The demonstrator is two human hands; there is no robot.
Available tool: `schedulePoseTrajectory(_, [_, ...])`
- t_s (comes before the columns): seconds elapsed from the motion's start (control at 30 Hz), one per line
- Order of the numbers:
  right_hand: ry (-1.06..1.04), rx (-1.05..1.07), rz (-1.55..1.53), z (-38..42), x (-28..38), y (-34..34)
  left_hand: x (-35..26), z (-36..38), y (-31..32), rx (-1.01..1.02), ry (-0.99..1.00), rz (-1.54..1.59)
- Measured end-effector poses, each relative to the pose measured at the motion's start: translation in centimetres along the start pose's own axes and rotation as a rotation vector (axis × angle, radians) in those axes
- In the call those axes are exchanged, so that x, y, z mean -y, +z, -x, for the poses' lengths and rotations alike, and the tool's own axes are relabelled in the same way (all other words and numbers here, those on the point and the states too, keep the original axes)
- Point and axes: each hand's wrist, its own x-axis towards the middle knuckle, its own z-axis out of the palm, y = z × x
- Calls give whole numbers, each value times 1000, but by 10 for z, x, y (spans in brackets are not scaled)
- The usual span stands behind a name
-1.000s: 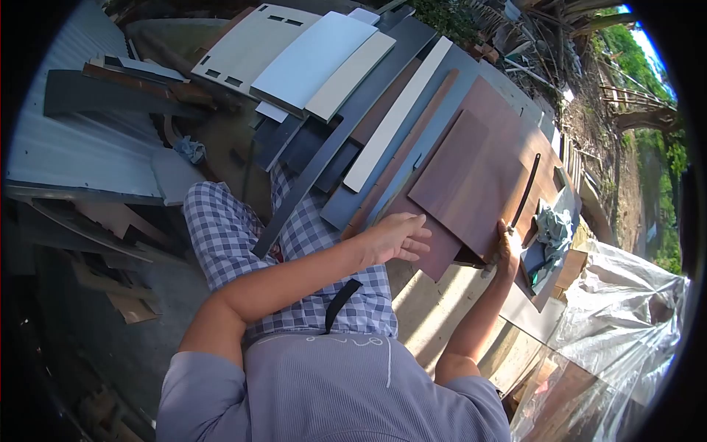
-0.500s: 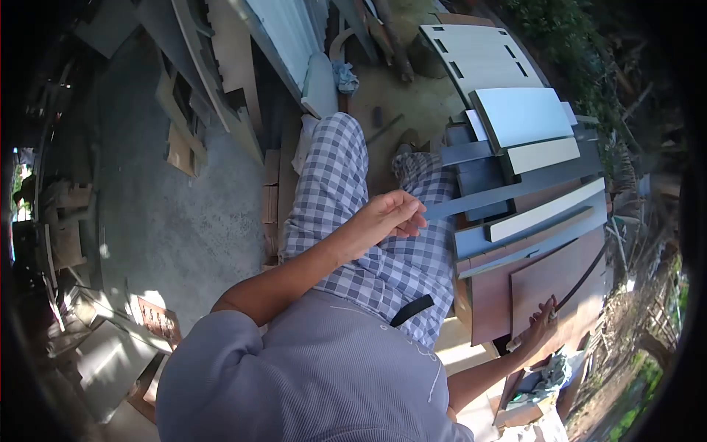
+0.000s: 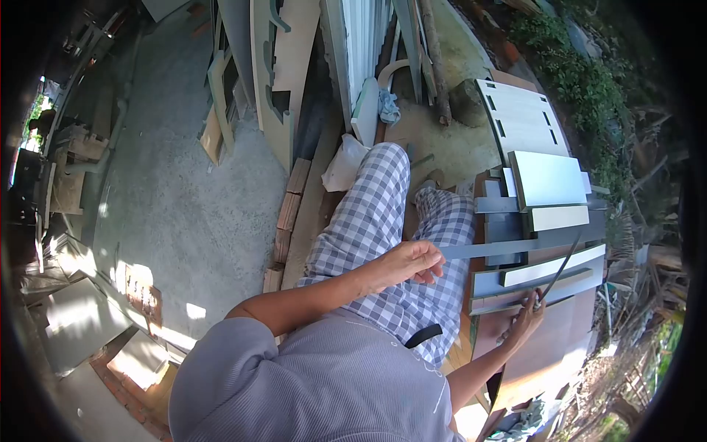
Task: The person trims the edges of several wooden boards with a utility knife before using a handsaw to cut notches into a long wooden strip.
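- Left hand (image 3: 412,264): fingers half-curled, narrow gap at the thumb, right at the near end of 1 long flat dark grey strip (image 3: 490,249). Contact point is poorly seen, so can't tell if it grips.
- Grey strip: smooth, straight-edged, runs from over the thigh across the board pile.
- Right hand (image 3: 526,315): closed around the lower end of 1 thin dark blade (image 3: 563,266), slender and long, angled up over the pile.
- Pile, flat boards: 1 narrow white strip (image 3: 526,274), crossed by the blade; 1 short cream board (image 3: 560,218); 1 glossy pale blue-white panel (image 3: 549,179); 1 off-white panel (image 3: 521,121) with several dark rectangular slots; brown wood-grain board (image 3: 549,353) below the right hand.
- Trousers (image 3: 375,202): blue-grey and white check, 2 legs. Top (image 3: 324,368): grey, fine-ribbed. 1 black strap (image 3: 423,336) at the waist.
- Floor (image 3: 184,191): rough grey concrete, patchy. Edged by 4 visible brick-like blocks (image 3: 289,210) in a row.
- Beyond the knees: 1 crumpled blue cloth (image 3: 388,107), 1 creased white bag (image 3: 345,163), 1 round stump (image 3: 468,103), ribbed pale metal sheet (image 3: 362,44) standing on edge.
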Motion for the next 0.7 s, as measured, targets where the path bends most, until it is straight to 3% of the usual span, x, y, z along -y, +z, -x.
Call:
schedulePoseTrajectory(0.07, [42,3,-66,3,-10,0,3,0,-1,-11,-8,7])
schedulePoseTrajectory(0.17, [-61,-9,-183,-2,-34,5,3,-4,1,28,-14,-21])
schedulePoseTrajectory(0.23, [-66,-9,-168,12,-9,1,4,-4,6,74,-44,-17])
schedulePoseTrajectory(0.27, [27,14,-190,20,8,-1,4,-4,11,90,-47,-4])
schedulePoseTrajectory(0.37, [22,11,-265,7,-19,-1,0,-12,23,194,-115,-57])
schedulePoseTrajectory(0.57, [-64,-78,-136,-4,-44,-1,-8,-18,33,262,-128,-63])
schedulePoseTrajectory(0.67, [73,-25,-197,14,2,-1,-14,-16,23,226,-62,-5])
schedulePoseTrajectory(0.7, [24,-16,-240,23,15,4,-23,-16,15,194,-38,32])
